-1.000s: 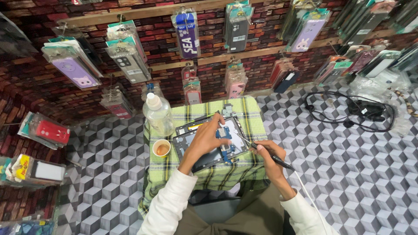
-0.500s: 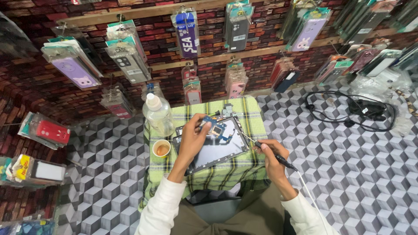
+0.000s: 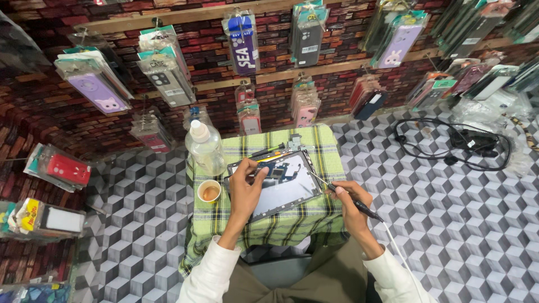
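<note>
At the centre of the frame the worktop (image 3: 314, 146) wears a green, yellow and white plaid cloth. On it the opened tablet (image 3: 281, 188) shows a grey-silver inner plate with blue parts near its top. Left of it, the paper cup (image 3: 209, 192) is white with brown liquid. The floor (image 3: 438, 213) carries a grey, black and white cube pattern; the wall (image 3: 33, 112) is red-brown brick. Both sleeves are white.

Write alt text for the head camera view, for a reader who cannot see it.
A person's left hand rests on an opened tablet on a small green checked table, while the right hand holds a corded soldering iron. A clear bottle and paper cup stand beside it.
</note>
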